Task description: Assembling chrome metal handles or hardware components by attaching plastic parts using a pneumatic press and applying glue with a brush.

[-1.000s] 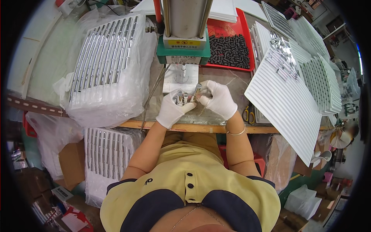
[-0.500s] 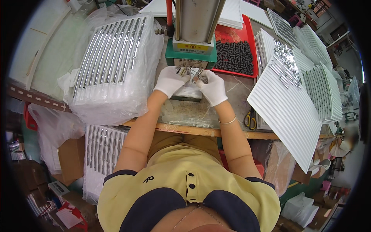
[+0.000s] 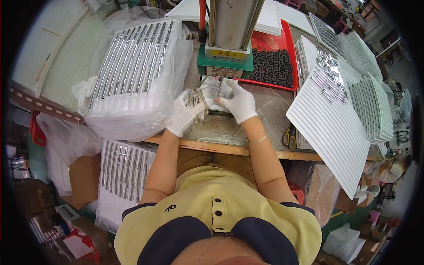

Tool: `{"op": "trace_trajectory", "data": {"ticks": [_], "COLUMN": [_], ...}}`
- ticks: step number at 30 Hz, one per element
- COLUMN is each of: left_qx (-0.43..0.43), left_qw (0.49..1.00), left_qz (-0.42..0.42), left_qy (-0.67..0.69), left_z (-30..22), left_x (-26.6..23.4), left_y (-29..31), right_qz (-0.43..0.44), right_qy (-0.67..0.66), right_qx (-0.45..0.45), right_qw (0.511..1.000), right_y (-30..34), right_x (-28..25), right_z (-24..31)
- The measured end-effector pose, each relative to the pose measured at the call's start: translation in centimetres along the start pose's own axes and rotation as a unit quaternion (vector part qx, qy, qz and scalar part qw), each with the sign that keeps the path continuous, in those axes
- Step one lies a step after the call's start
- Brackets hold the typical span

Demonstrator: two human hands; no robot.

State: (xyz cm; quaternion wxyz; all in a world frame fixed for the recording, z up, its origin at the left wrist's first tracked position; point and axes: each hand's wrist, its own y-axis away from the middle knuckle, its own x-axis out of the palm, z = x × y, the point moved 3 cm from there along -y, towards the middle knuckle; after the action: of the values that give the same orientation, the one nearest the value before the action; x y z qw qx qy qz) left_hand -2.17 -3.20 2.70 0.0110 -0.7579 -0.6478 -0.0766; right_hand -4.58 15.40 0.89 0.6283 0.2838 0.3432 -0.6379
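Note:
My left hand (image 3: pixel 181 117), in a white glove, is closed round several short shiny metal tubes (image 3: pixel 193 99), held upright just left of the press base. My gloved right hand (image 3: pixel 242 104) is at the right side of the bright metal base plate (image 3: pixel 211 85), thumb and fingers apart with nothing visible between them. A small upright metal fixture (image 3: pixel 220 82) stands on the plate under the green block (image 3: pixel 225 66) of the bench press (image 3: pixel 229 24). Part of the plate is hidden behind my hands.
On the left is a plastic-wrapped stack of white trays (image 3: pixel 132 57) with rows of shiny tubes. A red tray (image 3: pixel 289 44) holds black sleeves (image 3: pixel 273 68). At right lie a ridged white sheet (image 3: pixel 329 128), loose tubes (image 3: pixel 329 81) and scissors (image 3: pixel 289 138) near the wooden table edge (image 3: pixel 212 145).
My hands have moved apart from their spot together under the press. The left has drawn back toward me with the tubes; the right has opened beside the plate. The view has shifted slightly.

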Motion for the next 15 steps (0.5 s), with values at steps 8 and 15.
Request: {"op": "trace_trajectory", "data": {"ticks": [8,15], "left_qx": [0.145,0.171], "left_qw": [0.945,0.877], "left_qz": [0.123,0.002], "left_qy": [-0.266,-0.448], "left_z": [0.2,-0.1], "left_x": [2.8,4.7], "left_y": [2.3,3.8], "right_qz": [0.09,-0.048], "right_qy": [-0.429,-0.333], "right_qx": [0.028,0.059], "right_qw": [0.898,0.94], "right_y": [7.0,7.7], "right_x": [-3.2,-2.8], "right_z": [2.7,2.6]}}
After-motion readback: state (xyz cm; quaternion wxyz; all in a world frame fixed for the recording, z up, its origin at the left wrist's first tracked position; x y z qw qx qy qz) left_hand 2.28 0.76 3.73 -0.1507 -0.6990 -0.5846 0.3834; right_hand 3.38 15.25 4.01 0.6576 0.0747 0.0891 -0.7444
